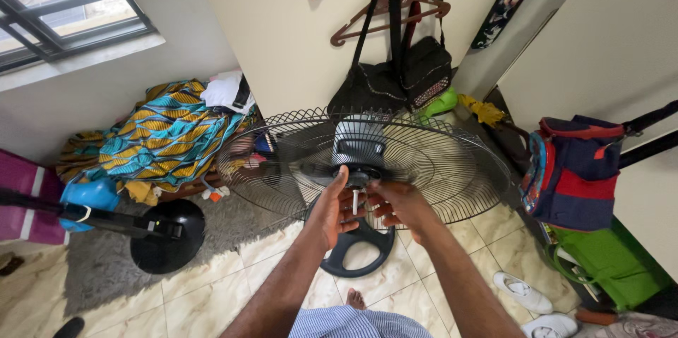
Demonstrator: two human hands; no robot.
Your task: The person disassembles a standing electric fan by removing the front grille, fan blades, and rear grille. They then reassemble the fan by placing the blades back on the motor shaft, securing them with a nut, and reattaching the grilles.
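Left hand (332, 207): fingers curled loosely beside motor shaft (355, 200), steadying it
Right hand (395, 204): fingertips pinching hub at rear fan grille (438, 168)

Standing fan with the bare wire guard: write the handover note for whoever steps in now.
Left hand: cups the dark round motor hub, thumb up on it.
Right hand: fingers pinched beside the short white spindle poking from the hub.
Round black wire rear guard: on the motor; no blade or front guard on it.
Black ring-shaped piece lies on the tiled floor below.
Left: whatever mounts on the spindle.
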